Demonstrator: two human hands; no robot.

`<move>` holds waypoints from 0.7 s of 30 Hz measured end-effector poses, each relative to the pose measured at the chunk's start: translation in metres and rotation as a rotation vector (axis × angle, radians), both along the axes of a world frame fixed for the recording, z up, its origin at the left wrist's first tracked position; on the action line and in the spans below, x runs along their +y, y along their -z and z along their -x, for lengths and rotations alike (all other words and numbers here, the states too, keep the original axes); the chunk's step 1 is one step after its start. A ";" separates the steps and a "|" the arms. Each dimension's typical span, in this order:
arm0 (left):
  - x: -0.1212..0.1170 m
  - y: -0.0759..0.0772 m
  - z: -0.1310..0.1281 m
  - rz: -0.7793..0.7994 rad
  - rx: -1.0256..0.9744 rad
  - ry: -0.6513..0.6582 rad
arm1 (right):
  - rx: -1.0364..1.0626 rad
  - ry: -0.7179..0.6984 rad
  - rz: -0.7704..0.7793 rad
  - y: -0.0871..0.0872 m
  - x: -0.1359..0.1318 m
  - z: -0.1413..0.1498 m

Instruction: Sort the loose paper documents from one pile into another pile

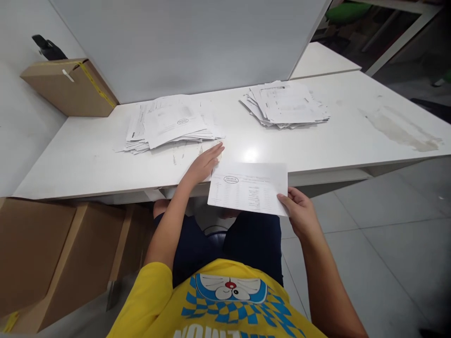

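A printed sheet of paper point(249, 190) with an oval stamp spans the front edge of the white desk. Its right end is pinched between the thumb and fingers of my right hand point(299, 206). Beside the sheet's upper left corner, my left hand point(206, 162) rests with fingers stretched out over the desk top, apparently gripping nothing. Just beyond it lies a loose stack of printed papers point(172, 122), the top one also stamped. Farther right along the desk is a second uneven paper stack point(287, 105).
The white desk point(123, 173) meets an upright panel point(197, 47) at the back. A cardboard box point(77, 89) with yellow tape stands at the back left, a black object point(49, 48) behind it. Larger cardboard boxes point(84, 263) sit below left. Stains point(401, 126) mark the desk's right side.
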State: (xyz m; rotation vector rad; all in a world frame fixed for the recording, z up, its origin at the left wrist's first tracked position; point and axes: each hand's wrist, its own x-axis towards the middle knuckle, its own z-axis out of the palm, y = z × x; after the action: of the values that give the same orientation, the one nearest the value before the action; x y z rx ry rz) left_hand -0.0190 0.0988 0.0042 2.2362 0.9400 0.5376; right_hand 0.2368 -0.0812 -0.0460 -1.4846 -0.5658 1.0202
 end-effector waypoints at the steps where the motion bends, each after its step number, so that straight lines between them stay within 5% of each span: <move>1: 0.000 0.001 -0.001 -0.014 0.005 -0.004 | -0.007 -0.006 -0.009 -0.001 0.000 0.000; 12: -0.003 0.017 -0.009 -0.257 0.221 0.036 | 0.000 -0.009 0.011 0.001 0.004 -0.006; 21: -0.008 0.022 -0.007 -0.378 0.200 -0.048 | -0.027 -0.089 -0.009 -0.011 0.009 -0.025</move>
State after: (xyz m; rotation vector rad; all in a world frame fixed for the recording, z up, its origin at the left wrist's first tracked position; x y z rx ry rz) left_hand -0.0122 0.0910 -0.0180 2.6508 1.0658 0.5585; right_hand 0.2617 -0.0723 -0.0348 -1.4781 -0.6596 1.0668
